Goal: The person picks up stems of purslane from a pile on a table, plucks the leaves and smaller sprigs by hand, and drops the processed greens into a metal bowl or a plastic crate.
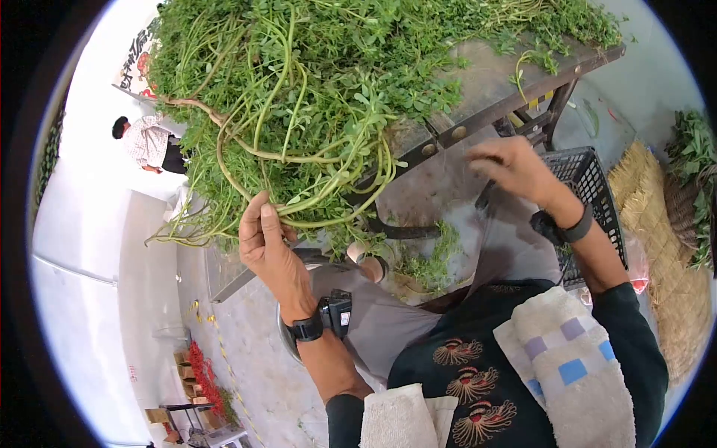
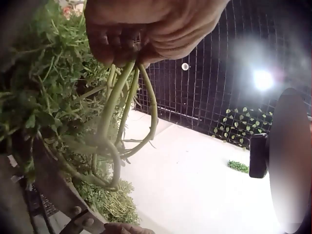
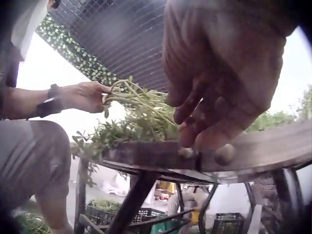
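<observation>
My left hand [image 1: 270, 250] pinches a small bunch of purslane stems [image 1: 328, 222] between thumb and fingers, in front of the heap. The long, thick stems bend round in loops, with small rounded leaves along them; the left wrist view shows these looped stems [image 2: 113, 112] hanging from the fingertips. Behind them a big heap of purslane [image 1: 358, 52] covers much of the table. Off to the right, my right hand [image 1: 515, 170] hovers beside the table's near edge, its fingers loosely bent with nothing visible in them. From the right wrist, this hand [image 3: 224, 83] looks large and close.
The dark table [image 1: 485, 82] has a bolted edge facing me. A black plastic crate [image 1: 597, 187] stands by my right knee, with a woven straw sack [image 1: 646, 224] beyond. Dropped greens [image 1: 433, 261] lie on the floor between my legs. Another person [image 1: 146, 142] stands far left.
</observation>
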`<state>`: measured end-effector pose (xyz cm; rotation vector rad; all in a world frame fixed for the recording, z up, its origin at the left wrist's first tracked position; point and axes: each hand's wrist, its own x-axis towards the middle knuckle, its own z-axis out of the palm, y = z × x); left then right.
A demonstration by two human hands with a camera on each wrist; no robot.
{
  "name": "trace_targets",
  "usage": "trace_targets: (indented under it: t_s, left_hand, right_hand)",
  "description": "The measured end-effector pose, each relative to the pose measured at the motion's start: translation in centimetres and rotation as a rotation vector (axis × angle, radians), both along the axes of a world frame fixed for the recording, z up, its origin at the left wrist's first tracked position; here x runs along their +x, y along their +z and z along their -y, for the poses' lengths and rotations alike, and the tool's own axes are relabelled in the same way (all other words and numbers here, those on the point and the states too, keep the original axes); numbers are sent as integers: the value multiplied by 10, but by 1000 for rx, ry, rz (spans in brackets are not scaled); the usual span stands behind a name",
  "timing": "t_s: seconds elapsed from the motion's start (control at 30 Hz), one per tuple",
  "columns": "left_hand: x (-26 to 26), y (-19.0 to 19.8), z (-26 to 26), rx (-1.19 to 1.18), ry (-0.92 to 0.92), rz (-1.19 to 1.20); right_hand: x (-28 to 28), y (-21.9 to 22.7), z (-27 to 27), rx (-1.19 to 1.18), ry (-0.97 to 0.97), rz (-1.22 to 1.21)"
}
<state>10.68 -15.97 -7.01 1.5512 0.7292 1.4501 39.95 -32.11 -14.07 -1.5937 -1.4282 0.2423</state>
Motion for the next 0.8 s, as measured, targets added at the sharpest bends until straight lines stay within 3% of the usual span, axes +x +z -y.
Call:
trace_targets:
  t_s: [0.07,0.2,0.27,0.33,0.4,0.57,0.67,0.8]
  left_hand:
    - [-3,-1,-5,103,74,38]
    - [-15,6,11,38,-36,147]
    - [-20,7,17,-56,-235,264]
    - [-30,9,19,-180,-249,319]
    - [-41,-1,10,-283,-610,481]
    - [-29,-9,13,-407,-576,433]
    - [-28,-13,12,-412,-623,436]
    - [-27,-3,19,-431,-640,421]
  right_hand:
    - [-19,8,-14,165,156,169]
    - [-50,41,-21,209,165,163]
    - [-55,51,-23,283,150,181]
    - [-63,61,-20,285,148,165]
    - [-72,69,-21,280,158,137]
    - [-96,82,-35,299,233,-17]
    - [-113,79,-60,416,345,149]
    - [-138,81,-77,110,458,159]
